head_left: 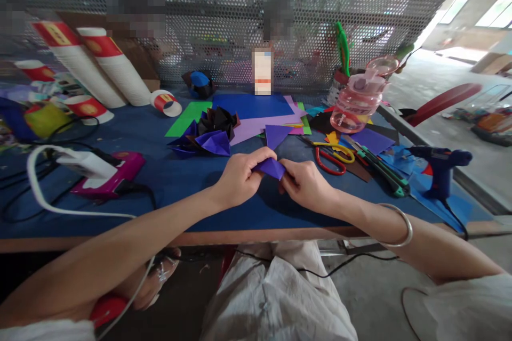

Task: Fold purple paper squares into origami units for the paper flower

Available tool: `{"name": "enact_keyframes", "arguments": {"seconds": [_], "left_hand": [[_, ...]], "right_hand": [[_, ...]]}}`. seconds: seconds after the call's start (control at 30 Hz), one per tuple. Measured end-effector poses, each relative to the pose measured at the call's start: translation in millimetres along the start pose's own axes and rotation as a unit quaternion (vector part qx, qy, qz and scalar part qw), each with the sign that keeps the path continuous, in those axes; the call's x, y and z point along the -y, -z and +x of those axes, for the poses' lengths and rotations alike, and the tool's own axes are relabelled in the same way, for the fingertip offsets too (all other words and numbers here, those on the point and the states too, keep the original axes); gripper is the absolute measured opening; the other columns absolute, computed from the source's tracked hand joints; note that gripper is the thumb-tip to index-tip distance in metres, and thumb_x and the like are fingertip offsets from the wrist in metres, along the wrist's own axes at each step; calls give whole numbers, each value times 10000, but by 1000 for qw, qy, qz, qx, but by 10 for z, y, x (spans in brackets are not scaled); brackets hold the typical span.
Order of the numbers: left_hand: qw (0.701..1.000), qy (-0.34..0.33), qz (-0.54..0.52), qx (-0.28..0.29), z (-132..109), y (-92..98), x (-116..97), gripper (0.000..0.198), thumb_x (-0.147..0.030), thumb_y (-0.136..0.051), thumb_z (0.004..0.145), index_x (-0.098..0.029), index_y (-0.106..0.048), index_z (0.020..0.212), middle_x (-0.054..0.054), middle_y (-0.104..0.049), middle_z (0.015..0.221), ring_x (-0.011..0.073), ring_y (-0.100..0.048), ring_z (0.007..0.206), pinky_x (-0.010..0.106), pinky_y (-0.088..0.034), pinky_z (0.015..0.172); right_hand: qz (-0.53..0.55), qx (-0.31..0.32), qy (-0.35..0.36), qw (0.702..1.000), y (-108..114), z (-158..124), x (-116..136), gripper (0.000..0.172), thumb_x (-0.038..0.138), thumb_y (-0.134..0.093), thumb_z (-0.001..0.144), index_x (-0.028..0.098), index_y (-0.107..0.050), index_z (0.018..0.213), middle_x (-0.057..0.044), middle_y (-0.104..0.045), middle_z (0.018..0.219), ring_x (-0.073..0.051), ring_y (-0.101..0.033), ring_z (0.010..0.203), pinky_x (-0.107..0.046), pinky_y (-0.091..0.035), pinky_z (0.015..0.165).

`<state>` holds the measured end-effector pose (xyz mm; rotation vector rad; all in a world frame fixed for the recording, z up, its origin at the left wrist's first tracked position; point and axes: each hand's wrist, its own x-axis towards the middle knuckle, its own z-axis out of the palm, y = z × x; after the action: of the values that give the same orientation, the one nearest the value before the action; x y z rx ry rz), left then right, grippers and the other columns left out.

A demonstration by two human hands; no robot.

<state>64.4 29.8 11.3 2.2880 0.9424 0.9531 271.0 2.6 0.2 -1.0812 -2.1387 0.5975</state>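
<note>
A small folded piece of purple paper (272, 168) is held above the front middle of the table, pinched between both hands. My left hand (241, 177) grips its left end, thumb and fingers closed. On the other end, my right hand (304, 184) closes its fingertips over the corner. Just beyond the hands lies a purple paper triangle (276, 135). Left of it sit purple folded paper pieces (214, 142) and a black folded paper piece (219, 121). Red-and-yellow-handled scissors (330, 156) lie to the right of my right hand.
Right of the scissors are a green utility knife (382, 168), a blue glue gun (440, 165) and a pink bottle (358, 101). Coloured sheets (248, 106) lie behind. At left stand stacked paper cups (120, 72) and a magenta power strip (110, 176) with cables. A perforated metal screen (224, 21) rises behind.
</note>
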Motion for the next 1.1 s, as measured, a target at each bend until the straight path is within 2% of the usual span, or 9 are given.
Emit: {"name": "enact_keyframes", "arguments": {"seconds": [0.2,0.37,0.5,0.6,0.87,1.0,1.1], "left_hand": [[1000,8,-18,-6,68,8,6,192,-214,-503,880,-207,-679,956,-2,-709,815,173,-633,750,277,-453,709],[999,18,-49,-11,99,17,-1,213,-317,-485,947,-214,-660,883,-16,-673,754,160,-591,692,271,-469,688],[998,33,-57,-11,114,22,17,207,-309,-500,916,-214,-683,935,-7,-680,804,164,-597,731,270,-492,708],[998,48,-48,-14,141,19,62,243,-346,-509,921,-214,-705,975,2,-677,800,178,-601,751,273,-488,693],[996,90,4,-28,190,76,134,400,-514,-516,965,-219,-637,725,-19,-535,569,159,-465,554,288,-333,543],[994,103,5,-24,184,127,126,434,-512,-542,933,-228,-591,609,-27,-456,492,146,-396,496,291,-270,500],[993,117,-6,-17,182,147,129,448,-542,-556,920,-229,-609,604,-37,-413,467,138,-362,462,286,-243,468]], "right_hand": [[-31,-25,4,999,5,36,-32,245,189,-511,993,238,-478,755,1,-605,621,-136,-551,554,-261,-344,591],[-31,-14,7,999,-6,63,-54,283,217,-496,1056,229,-505,773,9,-625,636,-123,-567,562,-247,-363,596],[-29,-23,14,999,-16,69,-33,246,185,-494,1050,230,-502,809,25,-625,667,-110,-543,565,-237,-363,594],[-43,-45,13,998,-9,86,-31,278,171,-532,1021,239,-443,767,37,-562,657,-108,-482,573,-251,-335,605],[-88,-90,-42,991,31,155,-103,363,202,-540,1059,251,-381,737,52,-472,632,-108,-367,555,-282,-255,600],[-98,-83,-60,990,51,164,-94,341,231,-559,1063,242,-431,747,44,-508,653,-112,-384,572,-272,-264,604],[-94,-73,-64,991,52,156,-77,316,240,-556,1071,233,-479,765,29,-571,688,-114,-454,596,-258,-303,615]]}}
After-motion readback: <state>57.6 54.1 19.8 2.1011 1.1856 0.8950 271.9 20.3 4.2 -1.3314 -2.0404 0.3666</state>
